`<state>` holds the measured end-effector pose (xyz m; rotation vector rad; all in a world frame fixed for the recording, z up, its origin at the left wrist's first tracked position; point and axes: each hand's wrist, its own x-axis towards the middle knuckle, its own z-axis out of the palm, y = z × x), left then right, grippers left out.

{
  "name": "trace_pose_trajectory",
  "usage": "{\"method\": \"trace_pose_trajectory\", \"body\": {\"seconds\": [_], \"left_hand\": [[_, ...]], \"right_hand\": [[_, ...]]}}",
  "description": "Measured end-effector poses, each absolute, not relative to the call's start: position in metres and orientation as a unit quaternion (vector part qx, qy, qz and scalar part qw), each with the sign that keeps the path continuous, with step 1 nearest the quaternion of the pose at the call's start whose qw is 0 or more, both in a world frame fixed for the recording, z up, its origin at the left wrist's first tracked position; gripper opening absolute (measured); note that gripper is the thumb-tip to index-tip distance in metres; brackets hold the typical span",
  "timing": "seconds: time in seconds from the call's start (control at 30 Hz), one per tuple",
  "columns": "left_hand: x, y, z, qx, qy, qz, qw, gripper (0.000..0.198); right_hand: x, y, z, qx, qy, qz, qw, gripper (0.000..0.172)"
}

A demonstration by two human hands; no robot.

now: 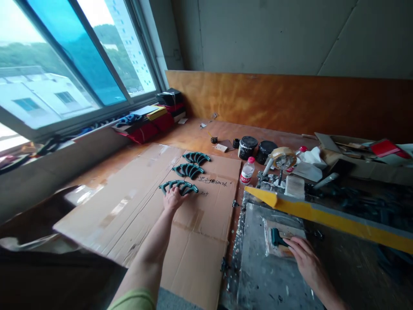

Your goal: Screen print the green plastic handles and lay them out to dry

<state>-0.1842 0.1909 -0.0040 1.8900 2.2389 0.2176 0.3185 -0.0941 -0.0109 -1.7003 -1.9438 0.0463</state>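
On the cardboard sheet (200, 215) lie three rows of dark green curved pieces: the far row (196, 158), the middle row (188, 170) and the near row (190, 188). My left hand (174, 199) is at the near row, its fingers bent over one of the pieces; their tips are partly hidden. To the right, my right hand (301, 252) grips a dark green T-shaped piece (276, 237) by its narrow end. That piece's wide head rests on or just above a plastic-wrapped pad (269, 224), which lies on a grey board (258, 275).
A yellow-edged bar (297, 208) crosses close above my right hand. Behind it are a tape roll (284, 158), a red-capped bottle (247, 171) and black tubs (248, 147). An open carton (355, 159) stands at the right. Red folders (148, 127) lie beneath the window.
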Motion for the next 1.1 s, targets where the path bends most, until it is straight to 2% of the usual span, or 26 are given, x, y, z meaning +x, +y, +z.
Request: {"method": "trace_pose_trajectory", "body": {"seconds": [0.1,0.23,0.37,0.47,0.6,0.7,0.8,0.87,0.9,0.97,1.03,1.1], "left_hand": [[-0.193,0.221,-0.012,0.639,0.757,0.07,0.117,0.063],[-0.192,0.217,-0.025,0.642,0.754,0.065,0.122,0.067],[-0.166,0.2,-0.011,0.644,0.739,0.17,0.099,0.076],[-0.116,0.183,0.033,0.633,0.684,0.311,0.187,0.066],[-0.028,0.139,0.12,0.577,0.478,0.47,0.467,0.06],[0.023,0.102,0.173,0.571,0.373,0.485,0.548,0.046],[0.041,0.07,0.196,0.595,0.388,0.484,0.511,0.049],[0.035,0.05,0.193,0.588,0.41,0.483,0.503,0.051],[0.029,0.039,0.188,0.577,0.421,0.471,0.518,0.051],[0.013,0.016,0.169,0.551,0.449,0.411,0.571,0.054],[0.0,-0.008,0.143,0.521,0.487,0.335,0.616,0.061],[-0.007,-0.028,0.111,0.499,0.51,0.296,0.635,0.069]], "right_hand": [[0.317,-0.097,-0.014,-0.649,-0.719,-0.015,0.249,0.037],[0.31,-0.098,-0.003,-0.663,-0.717,-0.022,0.214,0.035],[0.29,-0.087,0.022,-0.673,-0.714,0.002,0.194,0.033],[0.279,-0.074,0.032,-0.636,-0.755,0.034,0.157,0.048],[0.277,-0.066,0.025,-0.571,-0.809,0.077,0.12,0.063],[0.281,-0.074,0.025,-0.519,-0.84,0.077,0.135,0.06],[0.295,-0.091,0.043,-0.446,-0.883,0.001,0.149,0.039],[0.315,-0.101,0.059,-0.462,-0.861,-0.17,0.127,0.019],[0.328,-0.104,0.067,-0.487,-0.824,-0.267,0.107,0.017],[0.355,-0.104,0.081,-0.535,-0.74,-0.4,0.076,0.028],[0.374,-0.093,0.09,-0.584,-0.708,-0.379,0.113,0.025],[0.378,-0.074,0.096,-0.63,-0.705,-0.26,0.196,0.026]]}}
